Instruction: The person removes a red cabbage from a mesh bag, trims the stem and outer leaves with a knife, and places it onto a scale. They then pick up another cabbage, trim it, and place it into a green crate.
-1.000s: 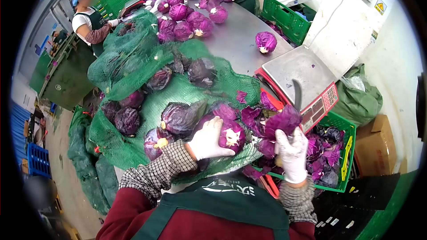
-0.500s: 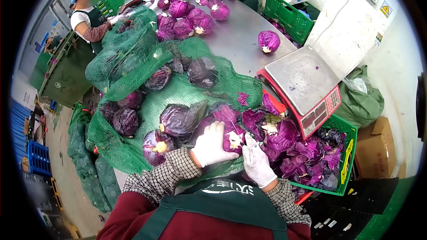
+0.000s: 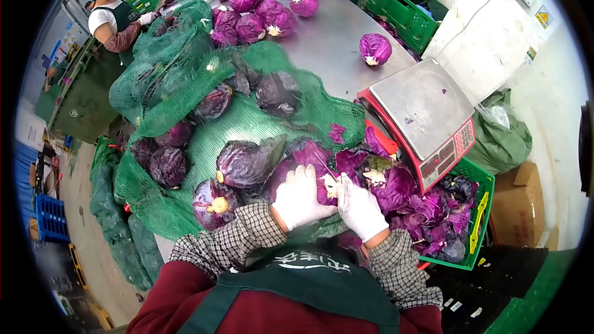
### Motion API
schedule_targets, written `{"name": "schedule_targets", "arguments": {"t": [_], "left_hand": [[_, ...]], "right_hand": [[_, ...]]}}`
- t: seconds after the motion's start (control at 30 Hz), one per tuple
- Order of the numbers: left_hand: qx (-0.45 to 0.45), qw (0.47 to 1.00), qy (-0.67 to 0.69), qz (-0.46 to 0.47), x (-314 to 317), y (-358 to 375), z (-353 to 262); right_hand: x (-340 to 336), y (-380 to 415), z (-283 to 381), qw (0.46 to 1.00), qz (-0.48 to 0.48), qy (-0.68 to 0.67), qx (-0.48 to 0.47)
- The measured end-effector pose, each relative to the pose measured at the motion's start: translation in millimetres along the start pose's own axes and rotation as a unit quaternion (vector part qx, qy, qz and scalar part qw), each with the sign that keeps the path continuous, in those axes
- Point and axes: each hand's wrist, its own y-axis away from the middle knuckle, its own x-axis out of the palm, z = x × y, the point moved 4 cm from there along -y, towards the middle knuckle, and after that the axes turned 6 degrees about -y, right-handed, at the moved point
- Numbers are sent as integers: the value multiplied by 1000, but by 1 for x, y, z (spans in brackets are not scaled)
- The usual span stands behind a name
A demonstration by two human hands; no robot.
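My left hand (image 3: pixel 302 199), in a white glove, is spread over the left side of a purple cabbage (image 3: pixel 323 189) near the table's front edge. My right hand (image 3: pixel 359 208), also gloved, has its fingers together at the cabbage's pale stem end, on the right; what they pinch is too small to make out. Darker cabbages, one with a leaf standing away from it (image 3: pixel 244 164) and one with a pale stump (image 3: pixel 213 203), lie to the left on the green mesh bag (image 3: pixel 210 142). Loose purple leaves lie beside my right hand.
A red scale (image 3: pixel 427 114) stands right of the mesh. Below it is a green crate (image 3: pixel 473 260) of leaves. One cabbage (image 3: pixel 375 49) sits behind the scale; several are piled at the back. Two people work beyond, at the left (image 3: pixel 114 21) and back.
My right hand has moved slightly up and inward over the stem end, covering more of it. The whole view has shifted a little.
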Motion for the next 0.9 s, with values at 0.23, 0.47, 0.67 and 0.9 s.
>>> {"name": "schedule_targets", "arguments": {"t": [0.23,0.47,0.67,0.9], "left_hand": [[109,983,71,-131,22,37,24],[162,963,212,-41,26,84,76],[68,928,364,-47,15,63,53],[52,962,267,14,13,65,51]], "right_hand": [[34,-21,-71,911,-137,288,-262],[20,37,-46,893,-213,322,-232],[-47,76,25,928,-300,4,-219],[-94,94,23,926,-346,-129,-82]]}}
